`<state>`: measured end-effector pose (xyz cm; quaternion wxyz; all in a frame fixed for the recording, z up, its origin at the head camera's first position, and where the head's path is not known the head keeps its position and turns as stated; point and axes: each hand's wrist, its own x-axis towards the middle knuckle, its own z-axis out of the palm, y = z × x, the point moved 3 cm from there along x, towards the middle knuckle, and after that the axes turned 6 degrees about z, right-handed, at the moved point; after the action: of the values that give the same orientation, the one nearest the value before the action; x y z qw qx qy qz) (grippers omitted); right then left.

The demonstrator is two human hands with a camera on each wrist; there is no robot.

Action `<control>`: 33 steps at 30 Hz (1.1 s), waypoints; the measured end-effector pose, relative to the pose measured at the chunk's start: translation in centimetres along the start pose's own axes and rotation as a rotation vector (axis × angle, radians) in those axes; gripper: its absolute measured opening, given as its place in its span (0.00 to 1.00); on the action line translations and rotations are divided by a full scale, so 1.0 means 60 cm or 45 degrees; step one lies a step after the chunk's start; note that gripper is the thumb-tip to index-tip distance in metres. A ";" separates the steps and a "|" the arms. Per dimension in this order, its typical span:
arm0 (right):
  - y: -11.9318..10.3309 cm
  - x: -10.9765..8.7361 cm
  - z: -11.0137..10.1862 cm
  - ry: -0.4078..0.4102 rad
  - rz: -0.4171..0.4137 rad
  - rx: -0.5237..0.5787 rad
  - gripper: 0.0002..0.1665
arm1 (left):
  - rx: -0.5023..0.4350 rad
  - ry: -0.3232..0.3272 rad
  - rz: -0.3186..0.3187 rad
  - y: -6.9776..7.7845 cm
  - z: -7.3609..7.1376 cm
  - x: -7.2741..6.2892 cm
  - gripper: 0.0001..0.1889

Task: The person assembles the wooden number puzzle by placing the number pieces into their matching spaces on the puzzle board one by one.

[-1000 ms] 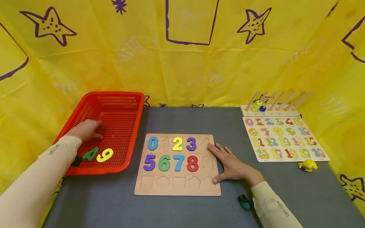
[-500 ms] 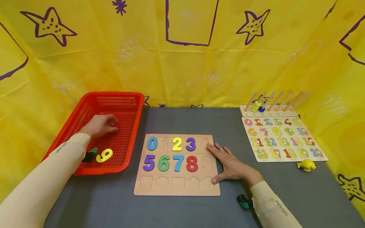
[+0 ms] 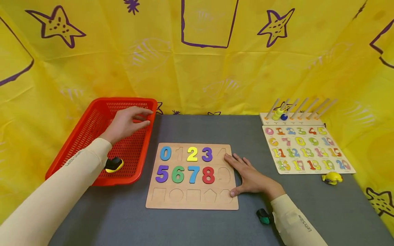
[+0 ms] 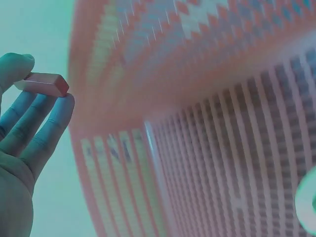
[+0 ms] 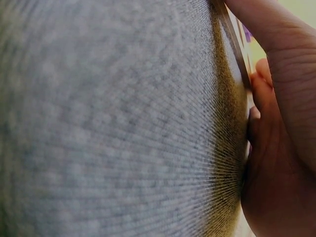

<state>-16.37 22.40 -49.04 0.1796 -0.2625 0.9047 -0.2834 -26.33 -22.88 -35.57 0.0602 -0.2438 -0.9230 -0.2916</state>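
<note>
My left hand [image 3: 135, 119] hovers over the far right corner of the red basket [image 3: 80, 143]. It pinches a small red flat piece [image 4: 44, 84] between thumb and fingers [image 4: 47, 123]. My right hand [image 3: 249, 176] lies flat on the right edge of the wooden number board [image 3: 184, 203], fingers straight. The board holds 0, 2, 3, 5, 6, 7 and 8; the slots for 1, 4, 9 and the bottom row of shapes are bare. A yellow 9 [image 3: 118, 166] in the basket is mostly hidden behind my wrist camera.
A second number puzzle [image 3: 307, 150] lies at the right, with a peg rack [image 3: 292, 118] behind it and a small yellow toy [image 3: 331, 178] in front. Yellow cloth walls close in the grey table [image 3: 200, 225] on three sides.
My left hand took a red piece from the basket floor and rose toward the basket's far right corner. My arm now hides the green 4. The right hand stayed put.
</note>
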 end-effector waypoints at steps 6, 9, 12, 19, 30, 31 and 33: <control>-0.001 -0.001 0.000 -0.009 0.005 0.010 0.78 | -0.069 -0.027 0.041 0.076 0.029 0.001 0.21; 0.000 -0.002 0.000 -0.006 -0.003 0.011 0.78 | -0.129 -0.089 0.032 0.113 0.047 -0.004 0.20; 0.001 -0.003 0.000 -0.002 -0.009 0.009 0.78 | -0.191 -0.144 0.039 0.142 0.067 -0.009 0.20; 0.002 -0.002 0.001 -0.009 -0.012 0.010 0.78 | -0.180 -0.251 0.014 0.153 0.117 -0.006 0.17; 0.004 -0.002 0.002 -0.002 -0.022 0.016 0.78 | -0.079 -0.394 -0.017 0.141 0.178 0.006 0.17; 0.004 -0.002 0.002 -0.001 -0.020 0.013 0.78 | -0.072 -0.408 -0.029 0.140 0.182 0.007 0.17; 0.004 -0.002 0.001 0.003 -0.019 0.010 0.78 | -0.051 -0.437 -0.040 0.137 0.190 0.008 0.16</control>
<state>-16.34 22.63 -49.23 0.1776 -0.2682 0.9017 -0.2887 -22.40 -10.36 -40.63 -0.1076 -0.2766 -0.9174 -0.2651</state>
